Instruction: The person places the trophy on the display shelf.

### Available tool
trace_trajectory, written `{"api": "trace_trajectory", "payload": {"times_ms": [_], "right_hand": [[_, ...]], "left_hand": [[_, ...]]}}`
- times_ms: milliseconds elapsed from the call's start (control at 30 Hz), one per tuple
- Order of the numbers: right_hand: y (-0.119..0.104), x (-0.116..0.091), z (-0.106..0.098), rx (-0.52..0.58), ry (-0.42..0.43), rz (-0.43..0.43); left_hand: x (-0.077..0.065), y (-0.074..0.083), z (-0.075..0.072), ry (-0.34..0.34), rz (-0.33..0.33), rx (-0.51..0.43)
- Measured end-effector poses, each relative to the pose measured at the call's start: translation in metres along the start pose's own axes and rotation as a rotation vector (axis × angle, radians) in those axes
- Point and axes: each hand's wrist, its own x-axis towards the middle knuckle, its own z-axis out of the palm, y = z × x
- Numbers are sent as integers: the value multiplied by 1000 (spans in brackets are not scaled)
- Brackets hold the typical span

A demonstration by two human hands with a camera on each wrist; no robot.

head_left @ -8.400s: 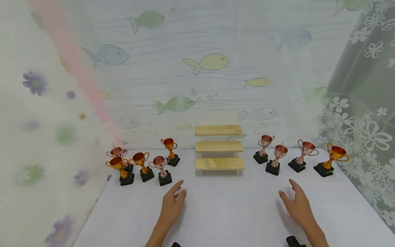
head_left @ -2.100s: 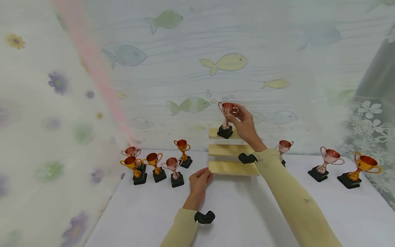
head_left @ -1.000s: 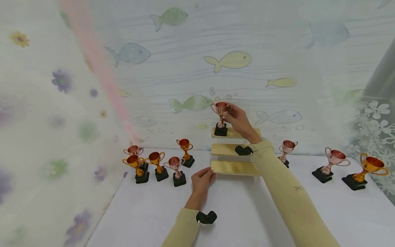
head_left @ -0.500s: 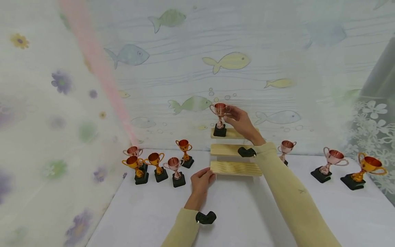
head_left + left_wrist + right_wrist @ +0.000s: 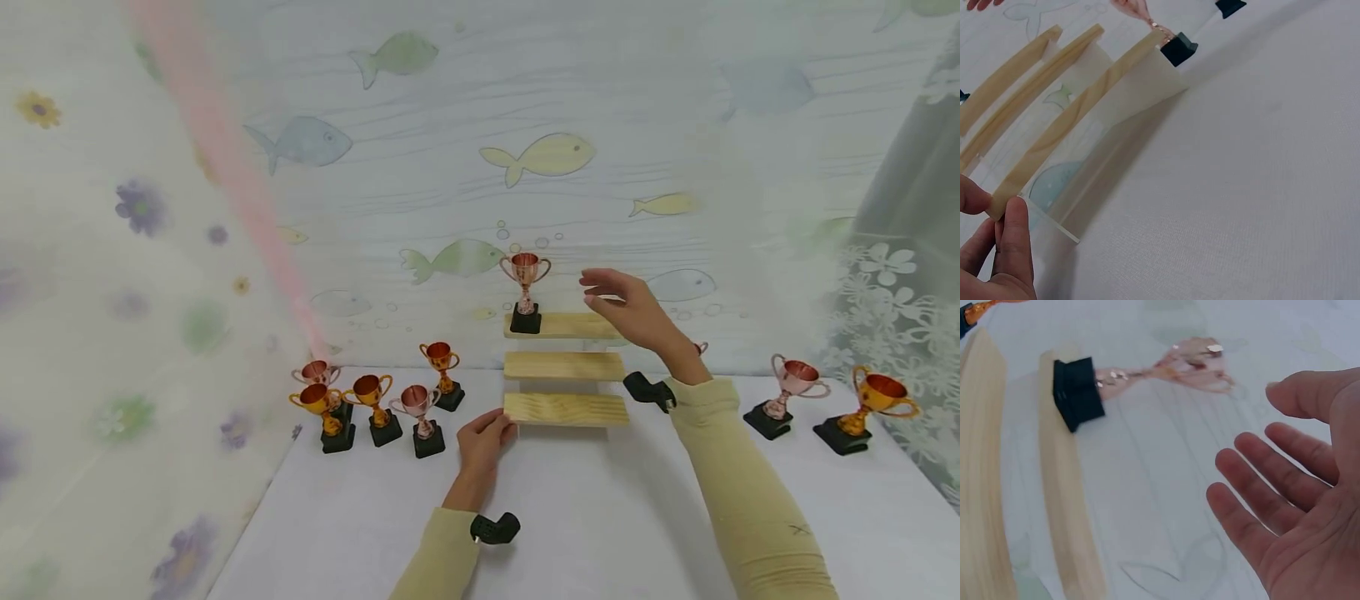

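The copper-pink trophy (image 5: 525, 293), two-handled with a black base, stands upright at the left end of the top tier (image 5: 573, 324) of the stand (image 5: 566, 409), three pale wooden planks on clear supports.

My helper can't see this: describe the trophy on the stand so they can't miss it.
Find the wooden-stepped stand at the back of the white table. Look at its top step, left end. The pink-copper trophy there is the only one on the stand.
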Motion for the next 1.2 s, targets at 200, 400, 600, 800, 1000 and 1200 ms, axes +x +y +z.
{"api": "trace_trajectory", "payload": {"times_ms": [200,400,600,800,1000,1200], "right_hand": [[4,-29,-27,-64,154,-60],[31,-55,-38,-88,303,-89],[56,-76,-42,-99,352,-21],[80,-91,-47,-162,336,64],[101,-102,-52,-149,287,83],[115,-114,-58,-101,214,181]], "left_hand": [[2,-1,-4,4,-6,1],[3,0,-7,14,-10,6],[4,-1,-8,19,-9,3],[4,-1,-7,15,-5,4],[3,-2,-5,7,-2,-8],[-1,0,0,-7,3,-20]]}}
